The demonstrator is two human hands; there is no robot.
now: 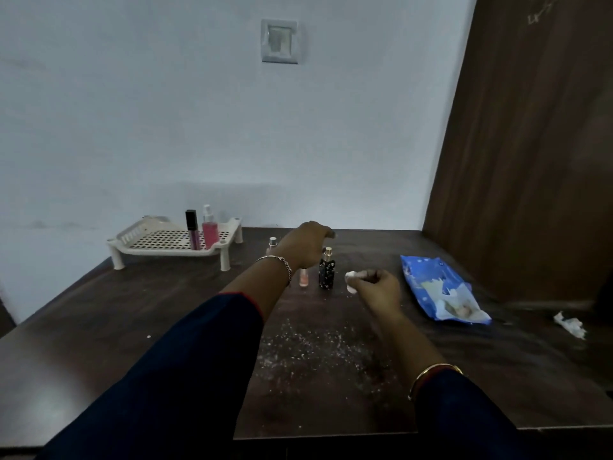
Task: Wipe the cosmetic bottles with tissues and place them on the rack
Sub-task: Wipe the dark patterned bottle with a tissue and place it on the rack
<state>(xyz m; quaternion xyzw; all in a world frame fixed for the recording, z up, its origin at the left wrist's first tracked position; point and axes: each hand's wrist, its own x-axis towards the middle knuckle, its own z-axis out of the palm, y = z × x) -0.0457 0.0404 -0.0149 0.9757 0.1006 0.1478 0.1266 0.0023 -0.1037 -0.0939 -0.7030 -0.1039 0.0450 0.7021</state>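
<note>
Now the right hand (pixel 378 287) pinches a crumpled tissue (pixel 351 281).

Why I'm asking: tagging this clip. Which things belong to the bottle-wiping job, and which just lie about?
Job: rack, pink spray bottle, purple tube, black bottle, peach bottle, silver-capped bottle, tissue in right hand, blue tissue pack.
Lying about: crumpled tissue, white crumbs, wall plate.

The rack (pixel 172 242) stands at the far left of the surface (pixel 132 327), with a tube (pixel 192 232) and a spray bottle (pixel 210 229) upright side by side in its right part. To the right of the rack, a rear bottle (pixel 272 243) stands partly behind the left hand (pixel 306 244). Nearer, a short bottle (pixel 303 277) stands just left of a pump bottle (pixel 326 270). The right hand (pixel 379 288), holding a tissue wad (pixel 351 281), is between the pump bottle and the tissue pack (pixel 441 290). A crumpled tissue (pixel 570 324) lies farther right.
</note>
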